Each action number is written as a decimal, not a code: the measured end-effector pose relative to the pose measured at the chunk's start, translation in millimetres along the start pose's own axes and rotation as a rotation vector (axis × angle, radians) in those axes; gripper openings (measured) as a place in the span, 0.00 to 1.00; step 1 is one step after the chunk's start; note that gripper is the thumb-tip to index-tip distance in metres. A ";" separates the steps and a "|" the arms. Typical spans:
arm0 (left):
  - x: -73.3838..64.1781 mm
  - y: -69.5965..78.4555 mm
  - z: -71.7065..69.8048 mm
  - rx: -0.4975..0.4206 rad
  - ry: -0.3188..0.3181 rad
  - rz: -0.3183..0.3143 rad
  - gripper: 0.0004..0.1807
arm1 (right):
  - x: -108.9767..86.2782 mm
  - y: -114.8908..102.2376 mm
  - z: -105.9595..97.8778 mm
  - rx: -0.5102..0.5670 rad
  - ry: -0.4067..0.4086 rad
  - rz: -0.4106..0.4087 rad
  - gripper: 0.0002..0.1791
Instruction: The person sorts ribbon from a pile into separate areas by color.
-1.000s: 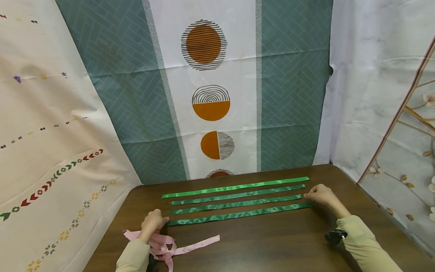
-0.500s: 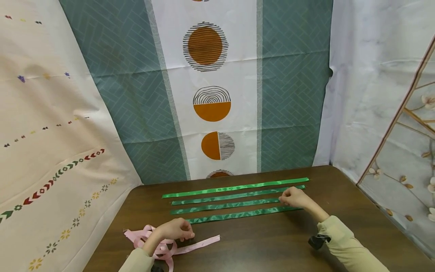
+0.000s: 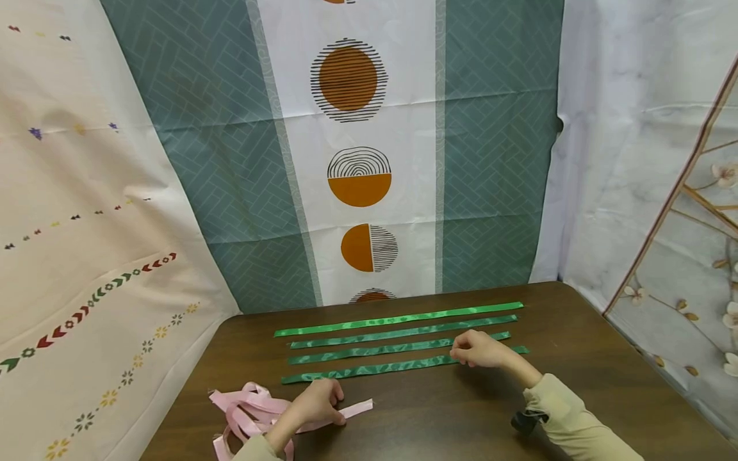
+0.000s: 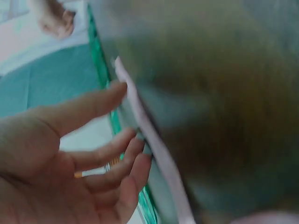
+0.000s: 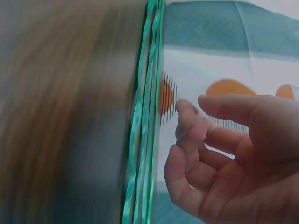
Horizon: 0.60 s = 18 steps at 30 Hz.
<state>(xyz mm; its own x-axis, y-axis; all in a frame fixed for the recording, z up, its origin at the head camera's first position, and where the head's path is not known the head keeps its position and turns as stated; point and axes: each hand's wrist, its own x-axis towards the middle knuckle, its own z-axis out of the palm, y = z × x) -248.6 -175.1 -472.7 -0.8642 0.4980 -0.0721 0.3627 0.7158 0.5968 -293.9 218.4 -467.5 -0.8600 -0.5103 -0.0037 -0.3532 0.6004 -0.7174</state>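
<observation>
A long pink ribbon (image 3: 360, 407) lies on the table, one end stretched straight to the right, the rest looped loosely at the left front. Over the straight part is my left hand (image 3: 316, 403); in the left wrist view its thumb and fingers are spread apart beside the pink ribbon (image 4: 161, 151), contact unclear. Behind it, several green ribbons lie side by side across the table. The nearest green ribbon (image 3: 380, 369) is partly covered by my right hand (image 3: 481, 352), which hovers with loosely bent fingers and holds nothing. The farthest ribbon (image 3: 398, 319) is brighter green.
The brown wooden table (image 3: 426, 410) meets a hanging cloth (image 3: 490, 192) with orange circles at its back edge. Patterned cloth (image 3: 104, 256) hangs at the left, and pale floral cloth (image 3: 663, 320) borders the right side.
My left hand has left the nearest green ribbon's left end and moved right over the pink ribbon. My right hand has moved left from the green ribbons' right ends. The pink loops have shifted slightly.
</observation>
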 end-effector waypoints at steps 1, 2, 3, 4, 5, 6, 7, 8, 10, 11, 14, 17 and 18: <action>0.0 2.1 3.2 0.004 0.015 -0.014 0.16 | 0.8 -2.7 1.9 -0.001 -0.012 -0.015 0.13; 0.2 4.3 5.9 0.010 0.029 -0.025 0.16 | 1.6 -5.8 3.7 0.000 -0.027 -0.029 0.13; 0.6 6.0 8.2 0.020 0.040 -0.034 0.16 | 2.4 -9.1 5.5 -0.002 -0.040 -0.044 0.13; 0.8 7.4 9.9 0.022 0.049 -0.038 0.15 | 3.2 -12.7 7.4 0.000 -0.053 -0.057 0.13; 1.1 8.4 11.3 0.033 0.052 -0.037 0.13 | 4.0 -16.4 9.2 0.002 -0.063 -0.061 0.13; 1.4 9.1 12.1 0.043 0.052 -0.033 0.12 | 4.8 -20.1 11.1 0.005 -0.072 -0.071 0.13; 1.6 9.4 12.6 0.055 0.050 -0.024 0.10 | 5.5 -23.8 13.1 0.007 -0.080 -0.078 0.13; 1.6 9.6 12.7 0.064 0.046 -0.017 0.09 | 6.3 -27.2 15.2 0.008 -0.089 -0.082 0.13; 1.5 9.4 13.0 0.066 0.031 -0.001 0.08 | 7.5 -33.7 19.9 0.007 -0.103 -0.087 0.14; 1.5 9.4 13.2 0.057 0.019 0.006 0.08 | 8.0 -36.9 22.4 0.004 -0.110 -0.090 0.14; 2.7 11.5 12.6 0.018 -0.010 0.039 0.08 | 10.2 -46.0 29.4 0.004 -0.146 -0.109 0.15; 5.6 19.0 12.1 -0.038 -0.033 0.081 0.06 | 13.4 -55.9 36.6 0.006 -0.163 -0.131 0.16; 6.8 22.4 11.8 -0.051 -0.037 0.098 0.05 | 14.7 -59.9 39.1 0.019 -0.165 -0.130 0.16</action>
<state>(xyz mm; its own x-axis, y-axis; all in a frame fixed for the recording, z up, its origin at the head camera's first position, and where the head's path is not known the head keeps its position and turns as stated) -242.2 -149.9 -469.2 -0.8116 0.5828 -0.0403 0.4257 0.6372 0.6425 -270.9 150.9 -451.9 -0.7350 -0.6777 -0.0234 -0.4491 0.5123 -0.7321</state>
